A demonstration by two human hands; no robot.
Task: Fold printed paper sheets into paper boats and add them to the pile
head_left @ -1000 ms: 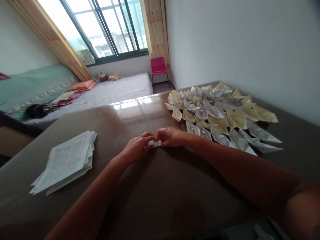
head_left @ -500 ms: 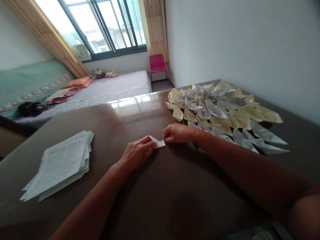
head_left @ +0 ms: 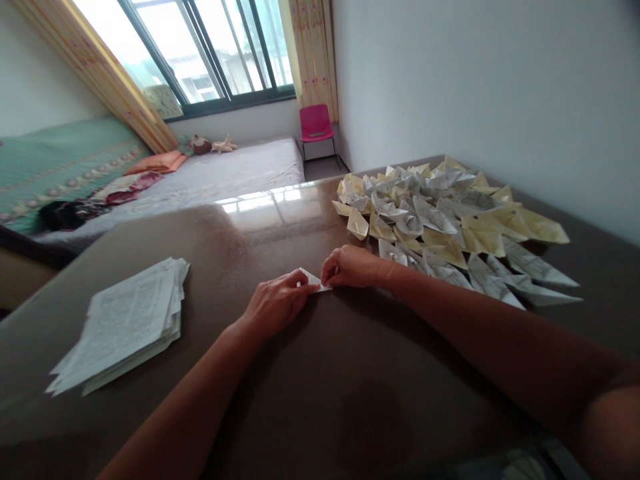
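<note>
A small folded piece of printed paper lies on the brown tabletop, partly covered by my fingers. My left hand grips its left side, thumb and fingers pressed together on it. From the other side, my right hand pinches the paper's right end with bent fingers. Just beyond my right forearm sits a crowd of folded paper boats, some white and some yellowish. A stack of printed paper sheets rests to the left of my left hand.
The brown table has a glossy surface that reflects the window. Past its far edge are a bed and a pink chair. A white wall runs along the right side.
My right hand has moved slightly left onto the paper's right end. The raised right part of the paper is now folded down flatter, showing a triangular outline.
</note>
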